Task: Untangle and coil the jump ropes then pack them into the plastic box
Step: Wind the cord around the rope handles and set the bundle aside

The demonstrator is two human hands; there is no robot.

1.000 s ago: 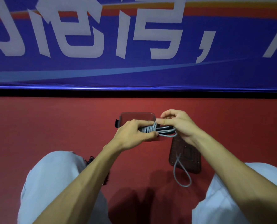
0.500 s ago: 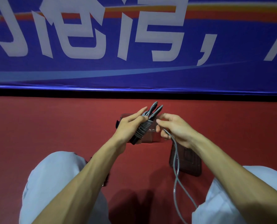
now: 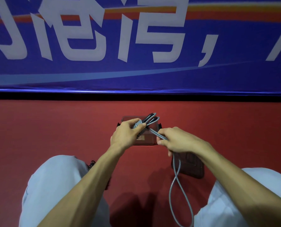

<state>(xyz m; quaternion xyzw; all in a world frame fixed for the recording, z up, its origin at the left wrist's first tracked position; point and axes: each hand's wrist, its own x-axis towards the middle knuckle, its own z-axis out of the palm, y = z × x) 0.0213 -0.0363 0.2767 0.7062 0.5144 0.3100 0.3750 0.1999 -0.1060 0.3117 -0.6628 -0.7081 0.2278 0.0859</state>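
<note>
Now holding 1 grey jump rope with both hands above the red floor. Gripping with the left hand the wound part of the cord, fingers curled around tight turns wrapped on 2 black handles, with the handle tips pointing up and away toward the blue banner. Closing the right hand around 2 strands of the same cord, just beside the bundle, stretched straight between the hands. Letting the loose rest hang below the right hand as a long crossed loop between the knees in light trousers. Sitting with the clear plastic box on the floor directly behind the hands, open, partly hidden by them; cannot tell its contents. Keeping a dark lid flat on the floor under the right wrist. Near the left knee, something small and black, too hidden to identify.
</note>
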